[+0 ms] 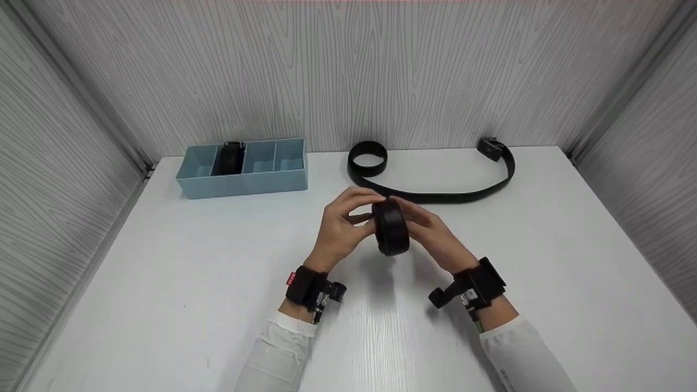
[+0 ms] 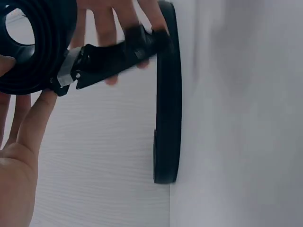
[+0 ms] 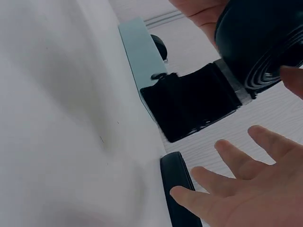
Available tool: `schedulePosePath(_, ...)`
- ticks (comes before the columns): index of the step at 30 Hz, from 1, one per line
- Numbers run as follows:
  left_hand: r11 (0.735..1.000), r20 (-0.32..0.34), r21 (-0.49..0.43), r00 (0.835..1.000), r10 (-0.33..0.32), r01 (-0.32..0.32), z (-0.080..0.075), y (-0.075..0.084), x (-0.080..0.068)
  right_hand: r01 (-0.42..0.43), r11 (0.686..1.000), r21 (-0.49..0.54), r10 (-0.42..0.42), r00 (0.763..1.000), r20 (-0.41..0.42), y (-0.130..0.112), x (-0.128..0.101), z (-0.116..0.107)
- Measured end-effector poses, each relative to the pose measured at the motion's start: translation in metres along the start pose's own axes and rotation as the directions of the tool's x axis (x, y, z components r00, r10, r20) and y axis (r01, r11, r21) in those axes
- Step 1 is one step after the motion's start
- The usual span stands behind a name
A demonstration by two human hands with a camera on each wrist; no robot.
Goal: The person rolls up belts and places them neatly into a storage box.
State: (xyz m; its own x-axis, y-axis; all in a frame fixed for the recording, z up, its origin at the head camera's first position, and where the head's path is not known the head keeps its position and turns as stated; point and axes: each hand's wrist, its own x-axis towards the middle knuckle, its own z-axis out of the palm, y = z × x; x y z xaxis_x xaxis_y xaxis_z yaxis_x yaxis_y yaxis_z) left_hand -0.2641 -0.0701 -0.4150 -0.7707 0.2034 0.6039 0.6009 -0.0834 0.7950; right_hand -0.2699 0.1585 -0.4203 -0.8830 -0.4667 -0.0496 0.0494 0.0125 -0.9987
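Above the middle of the white table both hands meet at a rolled black belt (image 1: 391,228). My left hand (image 1: 360,211) pinches the roll between thumb and fingers; the left wrist view shows the rolled belt (image 2: 33,47) resting against those fingers (image 2: 33,123). The loose buckle end (image 2: 109,56) with its silver clasp sticks out of the roll. My right hand (image 1: 416,216) reaches in from the right, fingers straight and spread (image 3: 236,182), touching the buckle end (image 3: 194,101) of the rolled belt (image 3: 265,42).
A second black belt (image 1: 435,195) lies half unrolled behind the hands, its coil (image 1: 368,158) at the left and buckle (image 1: 490,148) at the right. A blue divided tray (image 1: 294,177) at the back left holds another rolled belt (image 1: 228,159). Grey walls enclose three sides.
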Motion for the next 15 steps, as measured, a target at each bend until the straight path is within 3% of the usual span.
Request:
schedulePosePath(5,0.996,0.044,-0.079,0.998,0.042,-0.038,0.0052,-0.0017,0.0003,-0.075,0.997,-0.019,0.075,0.997,0.031,0.0002,0.0004,0.0036)
schedulePosePath(9,0.998,0.094,-0.037,0.995,0.045,-0.042,0.0056,-0.0035,0.0007,-0.071,0.997,-0.009,0.07,0.996,-0.051,0.0005,0.0022,0.0059)
schedulePosePath(12,0.999,0.113,0.046,0.993,-0.022,0.017,0.0035,-0.0023,0.0013,-0.05,0.997,-0.05,0.042,0.989,-0.139,0.0015,0.0036,0.0065)
schedulePosePath(15,0.977,0.073,0.15,0.984,-0.16,0.148,0.0014,0.0008,0.0019,-0.035,0.991,-0.129,0.007,0.978,-0.21,0.0027,0.0035,0.0073)
